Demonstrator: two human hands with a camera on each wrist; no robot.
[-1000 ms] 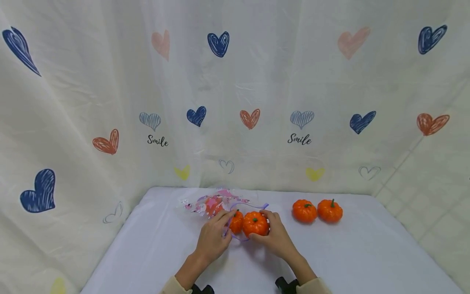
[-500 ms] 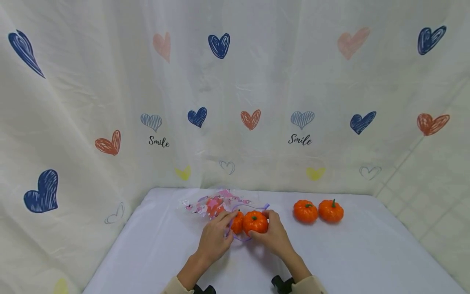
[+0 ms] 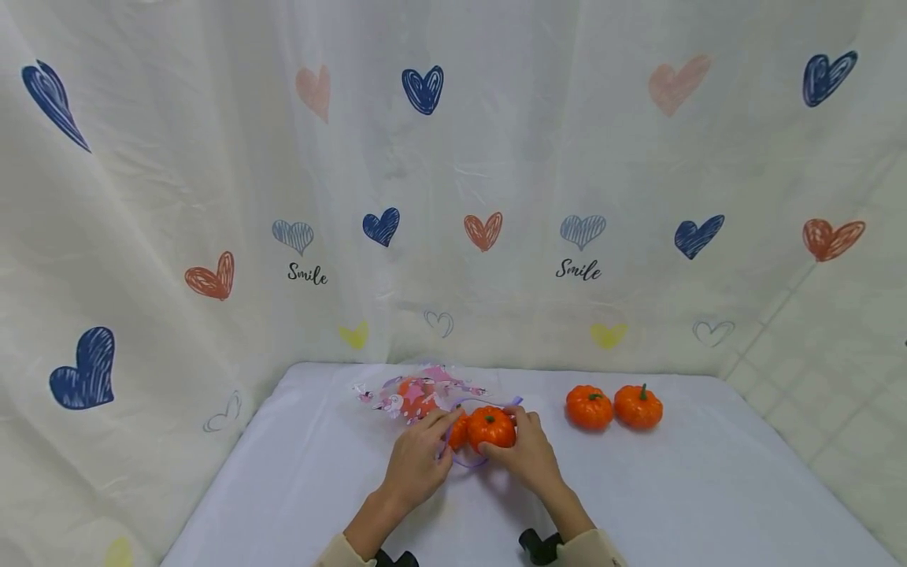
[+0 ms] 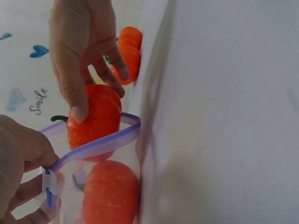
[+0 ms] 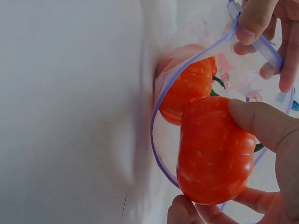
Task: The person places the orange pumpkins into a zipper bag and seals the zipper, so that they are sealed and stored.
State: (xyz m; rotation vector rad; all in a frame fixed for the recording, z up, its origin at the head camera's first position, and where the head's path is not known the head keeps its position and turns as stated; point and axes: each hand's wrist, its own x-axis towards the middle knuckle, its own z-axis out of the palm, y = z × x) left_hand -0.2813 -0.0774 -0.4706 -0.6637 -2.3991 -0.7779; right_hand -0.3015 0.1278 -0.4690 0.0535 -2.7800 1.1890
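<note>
My right hand (image 3: 530, 453) grips a glossy orange toy pumpkin (image 5: 215, 154) with a green stem, thumb on one side and fingers on the other. The pumpkin is at the mouth of a clear zip bag (image 4: 98, 148) with a purple zip edge, partly inside it. My left hand (image 3: 416, 461) pinches the zip edge beside its white slider (image 4: 50, 182) and keeps the mouth spread. Just inside lies another pumpkin (image 4: 112, 193). More orange shows deeper in the bag, under its pink and white print, partly hidden.
Two more orange pumpkins (image 3: 589, 407) (image 3: 638, 407) sit side by side on the white-covered table (image 3: 680, 488), to the right of the bag. Behind the table hangs a pale curtain (image 3: 524, 315) printed with hearts and "Smile".
The held pumpkin has shifted slightly left, deeper into the bag mouth. My left hand and the zip edge have moved a little right around it. The two pumpkins at right stay in place.
</note>
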